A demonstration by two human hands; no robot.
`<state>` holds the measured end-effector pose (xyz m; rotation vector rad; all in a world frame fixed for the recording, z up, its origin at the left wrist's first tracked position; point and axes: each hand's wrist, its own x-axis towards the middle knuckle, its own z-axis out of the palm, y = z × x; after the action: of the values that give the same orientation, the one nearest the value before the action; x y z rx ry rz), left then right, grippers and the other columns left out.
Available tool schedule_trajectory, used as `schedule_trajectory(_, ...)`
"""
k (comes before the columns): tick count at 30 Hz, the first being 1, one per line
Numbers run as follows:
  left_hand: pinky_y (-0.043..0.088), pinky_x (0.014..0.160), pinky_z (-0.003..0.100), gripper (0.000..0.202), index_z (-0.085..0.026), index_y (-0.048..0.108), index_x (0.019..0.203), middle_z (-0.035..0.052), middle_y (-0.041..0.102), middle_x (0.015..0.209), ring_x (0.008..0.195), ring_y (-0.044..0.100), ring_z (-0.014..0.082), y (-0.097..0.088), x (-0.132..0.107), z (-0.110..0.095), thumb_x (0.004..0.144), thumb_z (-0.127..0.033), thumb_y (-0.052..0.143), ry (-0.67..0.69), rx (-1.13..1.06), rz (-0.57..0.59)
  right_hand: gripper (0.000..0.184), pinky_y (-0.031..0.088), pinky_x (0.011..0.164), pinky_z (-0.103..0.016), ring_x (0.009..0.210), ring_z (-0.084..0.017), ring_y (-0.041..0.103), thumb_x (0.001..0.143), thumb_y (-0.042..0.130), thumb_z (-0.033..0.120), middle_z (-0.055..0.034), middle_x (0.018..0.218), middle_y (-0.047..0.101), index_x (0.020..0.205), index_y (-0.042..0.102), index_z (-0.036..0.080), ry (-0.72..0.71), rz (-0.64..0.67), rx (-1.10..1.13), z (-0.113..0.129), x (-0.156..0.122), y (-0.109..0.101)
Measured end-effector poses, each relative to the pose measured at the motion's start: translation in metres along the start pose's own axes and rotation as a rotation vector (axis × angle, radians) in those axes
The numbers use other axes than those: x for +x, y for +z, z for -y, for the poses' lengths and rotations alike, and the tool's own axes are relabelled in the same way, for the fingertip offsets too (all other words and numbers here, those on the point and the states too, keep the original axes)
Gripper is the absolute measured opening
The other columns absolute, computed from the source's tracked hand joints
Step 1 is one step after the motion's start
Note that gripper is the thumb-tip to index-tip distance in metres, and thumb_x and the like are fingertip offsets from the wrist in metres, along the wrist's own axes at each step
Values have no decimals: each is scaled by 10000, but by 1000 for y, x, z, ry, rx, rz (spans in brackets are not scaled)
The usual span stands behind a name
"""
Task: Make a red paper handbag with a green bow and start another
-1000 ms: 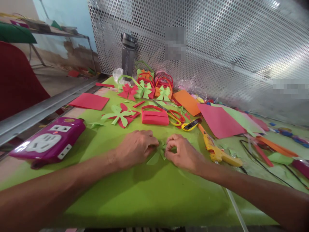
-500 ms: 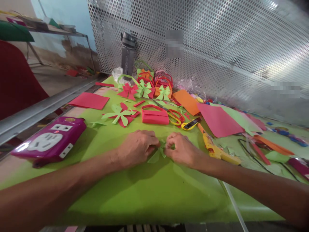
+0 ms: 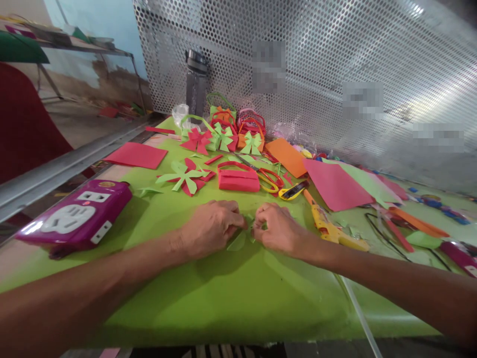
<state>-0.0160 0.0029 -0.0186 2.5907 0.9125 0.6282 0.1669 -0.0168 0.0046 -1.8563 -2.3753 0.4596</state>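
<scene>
A small light-green paper cut-out is pinched between my hands, low over the green tabletop. My left hand is closed on its left side, fingertips pressed together. On its other side, my right hand pinches it between thumb and forefinger. The fingers hide most of the paper. Just beyond them lies a small red paper handbag with a looped handle. Left of the bag, a green paper cut-out rests over red petal-shaped ones.
A purple power strip stands at left. Scissors, a cutter knife and a yellow glue gun lie at right, near pink paper sheets. Finished paper bags and a bottle stand at the back against a perforated metal panel.
My fingers have come slightly closer together over the green paper, which now shows less between them. The camera view has shifted a little; the other things stay put.
</scene>
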Motion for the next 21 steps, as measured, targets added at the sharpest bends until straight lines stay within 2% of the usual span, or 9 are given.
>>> schedule_trajectory(8,407,636,247,364,-309,750,900,22,611,779,718,602,148,2,-2,2,803,-43,522,10,27,20,148,346,816,-409,853,-235,557,706,594,117,-61,836,630,572,604,179,-20,-42,-50,3,-3,2)
schedule_trajectory(14,416,681,259,345,-288,746,890,22,621,800,742,605,147,2,-1,0,808,-46,513,2,46,44,106,376,799,-365,887,-224,561,729,614,95,-47,839,615,689,636,191,-87,-76,-2,0,-6,4)
schedule_trajectory(17,411,656,248,337,-293,746,888,14,623,793,713,602,140,1,-1,0,798,-52,528,-9,50,43,119,376,805,-367,889,-219,549,736,630,84,-48,869,609,754,670,194,-160,-74,20,0,-7,4)
schedule_trajectory(21,391,574,203,264,-244,740,860,15,624,784,666,592,118,-4,0,3,835,-82,534,39,35,44,138,357,815,-416,872,-231,517,786,599,88,-62,847,590,733,683,184,-237,-38,-103,4,-12,-2)
